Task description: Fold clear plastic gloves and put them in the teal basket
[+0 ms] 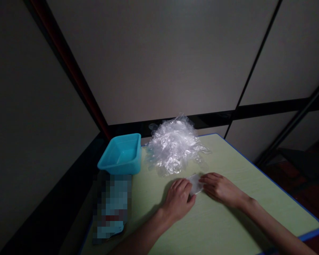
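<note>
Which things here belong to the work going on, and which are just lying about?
In use: left hand, right hand, both touching the small sheet; table; probably the plastic pile.

Apparently lying about: tub; blurred item beside it.

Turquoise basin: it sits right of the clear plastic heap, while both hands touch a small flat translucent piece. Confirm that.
Not quite: the head view shows the turquoise basin left of the clear plastic heap. The left hand and right hand do touch a small flat translucent piece.
</note>
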A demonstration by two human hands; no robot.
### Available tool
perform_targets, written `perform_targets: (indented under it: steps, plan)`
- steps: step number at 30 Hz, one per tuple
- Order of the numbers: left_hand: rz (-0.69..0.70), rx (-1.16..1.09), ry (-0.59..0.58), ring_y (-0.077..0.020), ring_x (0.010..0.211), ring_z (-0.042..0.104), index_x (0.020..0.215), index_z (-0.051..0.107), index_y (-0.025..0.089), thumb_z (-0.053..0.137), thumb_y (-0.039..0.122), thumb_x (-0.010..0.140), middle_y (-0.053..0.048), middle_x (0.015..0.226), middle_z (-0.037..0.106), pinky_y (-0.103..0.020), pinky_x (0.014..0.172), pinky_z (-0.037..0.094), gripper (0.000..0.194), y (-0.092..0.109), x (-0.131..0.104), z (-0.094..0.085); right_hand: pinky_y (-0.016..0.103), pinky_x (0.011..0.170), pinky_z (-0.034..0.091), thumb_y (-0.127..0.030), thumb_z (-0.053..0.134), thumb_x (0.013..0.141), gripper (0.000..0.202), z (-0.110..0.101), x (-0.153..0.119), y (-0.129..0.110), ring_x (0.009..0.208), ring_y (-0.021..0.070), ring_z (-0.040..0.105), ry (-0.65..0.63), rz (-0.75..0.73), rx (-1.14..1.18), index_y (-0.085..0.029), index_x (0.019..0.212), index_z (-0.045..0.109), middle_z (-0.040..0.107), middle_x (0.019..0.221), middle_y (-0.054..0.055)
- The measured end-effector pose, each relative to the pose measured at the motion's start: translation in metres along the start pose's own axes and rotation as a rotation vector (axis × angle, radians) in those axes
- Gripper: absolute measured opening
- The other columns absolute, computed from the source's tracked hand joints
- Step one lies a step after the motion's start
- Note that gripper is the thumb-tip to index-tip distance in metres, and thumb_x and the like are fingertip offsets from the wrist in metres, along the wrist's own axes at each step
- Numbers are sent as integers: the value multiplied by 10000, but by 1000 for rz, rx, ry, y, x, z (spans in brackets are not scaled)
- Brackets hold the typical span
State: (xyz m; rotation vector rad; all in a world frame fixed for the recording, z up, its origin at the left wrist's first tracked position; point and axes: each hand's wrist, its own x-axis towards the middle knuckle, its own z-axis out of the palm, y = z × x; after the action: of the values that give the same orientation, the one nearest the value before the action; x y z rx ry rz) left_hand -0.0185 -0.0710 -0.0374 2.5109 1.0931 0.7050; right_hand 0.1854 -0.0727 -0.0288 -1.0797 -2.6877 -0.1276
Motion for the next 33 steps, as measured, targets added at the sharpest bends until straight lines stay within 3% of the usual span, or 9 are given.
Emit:
perform_targets:
  steps: [5,8,11,13,18,22,25,29,33]
  plan:
    - [-72,-137,17,-255,913,511,880,597,158,596,163,665,-78,931,598,-396,855,359,216,1,1,0,367,853,399,-98,456,779,161,-8,4,-7,961,215,529,47,89,214,-144,860,588,618,988,91]
    - [-141,-276,26,-219,836,531,776,608,169,513,142,717,-47,839,603,-363,820,367,116,1,4,-2,310,734,435,-126,421,811,153,-19,9,-12,816,176,563,90,266,466,-163,873,556,620,860,57]
    - [-250,-460,39,-191,736,546,617,576,156,457,175,761,-27,702,580,-322,738,400,188,0,9,-2,261,621,423,-208,424,845,100,-24,14,-15,741,155,560,195,414,740,-184,860,520,591,788,28]
    - [-341,-615,31,-182,673,562,566,556,145,462,225,766,-19,627,569,-293,660,428,235,0,12,0,244,584,408,-263,462,837,134,-25,18,-15,706,144,548,303,482,946,-194,951,476,566,753,10]
    - [-564,-1006,51,-180,731,628,839,578,115,485,363,785,-68,791,650,-276,650,481,270,7,11,3,214,523,369,-320,633,707,471,-19,25,-19,559,103,487,506,620,1323,-218,1077,359,483,615,-68]
    - [-658,-1185,99,-196,790,645,921,517,113,523,413,765,-125,918,646,-313,716,482,338,15,8,1,224,523,370,-324,680,644,555,-18,27,-24,544,105,489,561,731,1385,-223,1090,365,486,606,-74]
    - [-652,-1267,41,-213,791,648,887,547,100,576,419,722,-126,881,664,-325,739,463,360,19,7,-3,239,521,375,-335,682,628,569,-21,29,-25,529,112,489,574,762,1344,-208,1104,397,476,583,-76]
    - [-621,-1277,-48,-214,796,644,848,594,92,600,433,696,-111,834,684,-326,755,438,374,22,6,-6,237,502,382,-324,666,656,564,-26,31,-24,514,107,489,590,736,1331,-193,1142,411,482,565,-74]
    - [-613,-1330,13,-210,786,645,832,596,94,589,433,712,-111,842,686,-333,756,437,360,22,6,-7,262,609,458,-293,657,685,590,-28,31,-25,682,136,574,603,670,1349,-220,1218,414,608,742,-7]
